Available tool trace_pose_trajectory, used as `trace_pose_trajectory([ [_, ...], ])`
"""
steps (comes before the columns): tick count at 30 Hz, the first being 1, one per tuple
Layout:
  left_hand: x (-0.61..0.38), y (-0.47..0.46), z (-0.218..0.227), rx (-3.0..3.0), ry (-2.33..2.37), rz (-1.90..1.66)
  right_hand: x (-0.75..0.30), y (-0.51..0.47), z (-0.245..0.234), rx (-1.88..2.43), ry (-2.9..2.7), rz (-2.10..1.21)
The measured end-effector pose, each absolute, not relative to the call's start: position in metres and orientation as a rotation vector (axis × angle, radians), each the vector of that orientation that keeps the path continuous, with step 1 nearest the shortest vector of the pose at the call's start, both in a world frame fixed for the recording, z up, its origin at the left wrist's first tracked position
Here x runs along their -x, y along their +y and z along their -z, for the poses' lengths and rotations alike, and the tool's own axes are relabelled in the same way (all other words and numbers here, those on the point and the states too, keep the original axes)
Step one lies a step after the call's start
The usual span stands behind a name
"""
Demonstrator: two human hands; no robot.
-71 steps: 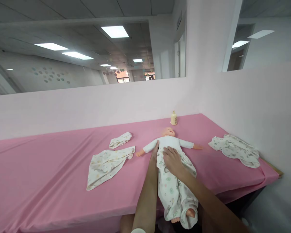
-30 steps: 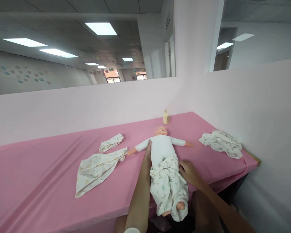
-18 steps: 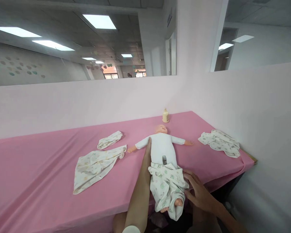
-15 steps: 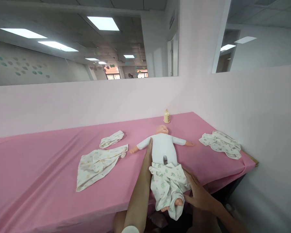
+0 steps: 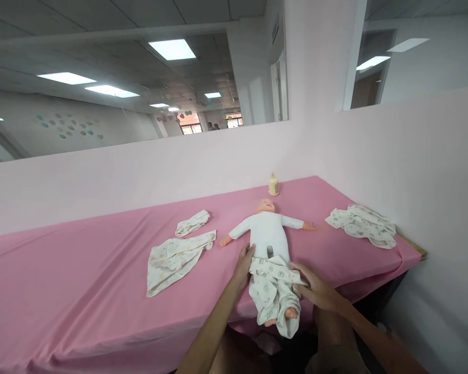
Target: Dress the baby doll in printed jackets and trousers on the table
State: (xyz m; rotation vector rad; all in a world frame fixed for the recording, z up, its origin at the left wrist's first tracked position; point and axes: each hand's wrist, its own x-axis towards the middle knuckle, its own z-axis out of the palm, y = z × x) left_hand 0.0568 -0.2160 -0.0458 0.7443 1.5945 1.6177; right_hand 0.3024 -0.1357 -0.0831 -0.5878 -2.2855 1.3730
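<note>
A baby doll [image 5: 267, 232] in a white bodysuit lies on its back on the pink table [image 5: 81, 270], arms spread, feet at the front edge. Patterned white trousers [image 5: 272, 291] are bunched low over its legs. My left hand [image 5: 244, 263] rests against the doll's left hip at the trouser waistband, fingers together. My right hand [image 5: 314, 287] grips the right side of the trousers near the waistband, fingers curled on the cloth.
A patterned cloth [image 5: 175, 259] and a smaller folded piece [image 5: 193, 223] lie left of the doll. Another patterned garment [image 5: 362, 224] lies at the right, near the wall. A small cream bottle [image 5: 273, 185] stands behind the doll's head against the pink partition.
The trousers have slid from the doll's waist down over its legs. My left hand moved back from the doll's armpit to its hip; my right hand went from its belly to the trousers' side.
</note>
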Motion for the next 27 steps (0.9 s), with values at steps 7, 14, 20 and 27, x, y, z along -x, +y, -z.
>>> trace_pose_trajectory([
  [7, -0.078, -0.285, 0.077, -1.287, 1.770, -1.329, -0.308, -0.158, 0.114, 0.569, -2.440, -1.138],
  [14, -0.085, -0.312, 0.095, -1.690, 2.021, -0.799, -0.302, -0.170, 0.122, 0.639, -2.476, -0.891],
  [20, -0.100, -0.321, 0.103, -1.753, 2.116, -0.788, -0.302, -0.169, 0.132, 0.647, -2.349, -0.997],
  [27, -0.125, -0.323, 0.106, -1.568, 2.200, -1.144, -0.306, -0.173, 0.129, 0.635, -2.320, -1.065],
])
